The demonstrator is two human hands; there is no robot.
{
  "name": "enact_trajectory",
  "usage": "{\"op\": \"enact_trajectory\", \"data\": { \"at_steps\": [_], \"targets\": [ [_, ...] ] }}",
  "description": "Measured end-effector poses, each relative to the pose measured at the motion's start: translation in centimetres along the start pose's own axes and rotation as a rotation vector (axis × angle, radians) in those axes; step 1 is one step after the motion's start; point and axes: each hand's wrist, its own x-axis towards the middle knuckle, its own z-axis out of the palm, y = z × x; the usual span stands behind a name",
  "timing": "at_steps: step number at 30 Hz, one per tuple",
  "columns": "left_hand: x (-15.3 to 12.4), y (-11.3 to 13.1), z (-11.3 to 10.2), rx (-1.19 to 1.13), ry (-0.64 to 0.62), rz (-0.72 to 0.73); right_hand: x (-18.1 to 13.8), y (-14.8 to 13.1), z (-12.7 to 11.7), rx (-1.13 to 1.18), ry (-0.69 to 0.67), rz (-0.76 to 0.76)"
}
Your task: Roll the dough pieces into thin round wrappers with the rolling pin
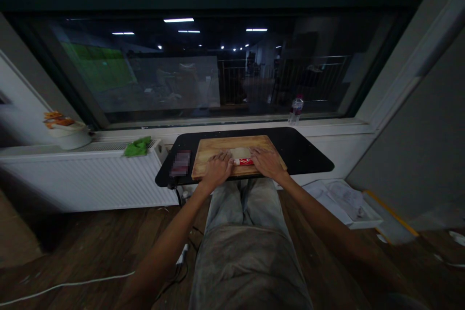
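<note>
On the wooden board [207, 147] lies a pale, flat piece that looks like dough [240, 153]. Just on the near side of it is a red-and-white cylinder [243, 162], lying crosswise. My left hand [220, 164] is over its left end, fingers curved forward and down. Over the right end is my right hand [268, 162], its fingers bent the same way. Both palms face down, and they hide the cylinder's ends. Only its red middle with white marks shows between my hands.
The board rests on a black table [305, 155] in front of a window. A blurred-out packet [180, 163] lies left of the board. A green cloth [138, 146] and a white pot [70, 135] sit on the radiator [90, 179]. A plastic bottle [296, 109] stands on the sill.
</note>
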Motion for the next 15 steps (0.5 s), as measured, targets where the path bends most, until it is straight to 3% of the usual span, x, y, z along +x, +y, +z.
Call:
{"op": "enact_trajectory", "data": {
  "at_steps": [8,15],
  "targets": [
    [-0.6,0.4,0.2,-0.018,-0.008,-0.010,-1.3,-0.6,0.5,-0.004,0.001,0.042],
    [2.9,-0.8,0.4,-0.005,-0.048,-0.055,2.6,0.8,1.5,-0.023,0.010,-0.012]
  ]
}}
